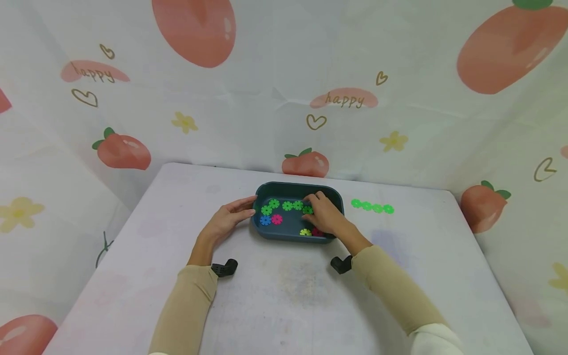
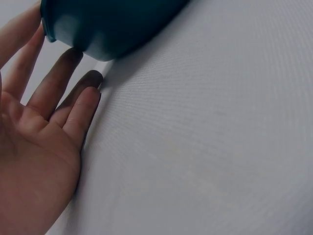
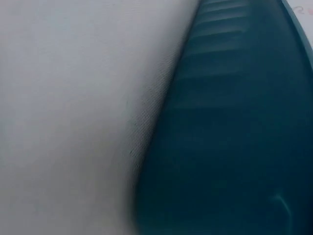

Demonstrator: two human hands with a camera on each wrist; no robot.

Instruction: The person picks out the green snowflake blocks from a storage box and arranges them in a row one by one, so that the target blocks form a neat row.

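Where the right hand [image 1: 327, 216] gapes, a disc [image 1: 308, 210] lies

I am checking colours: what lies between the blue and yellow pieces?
The pink piece, beside the blue piece, then bare tray floor until the yellow piece, in the head view.

"happy" x2, lowercase brown script, printed on wall cloth [image 1: 266, 49]: 1 on upper-L pink patch [image 1: 95, 72], 1 on ctr pink patch [image 1: 343, 98]. R wrist cam, top-R corner: partial marking [image 3: 298, 9], illegible.
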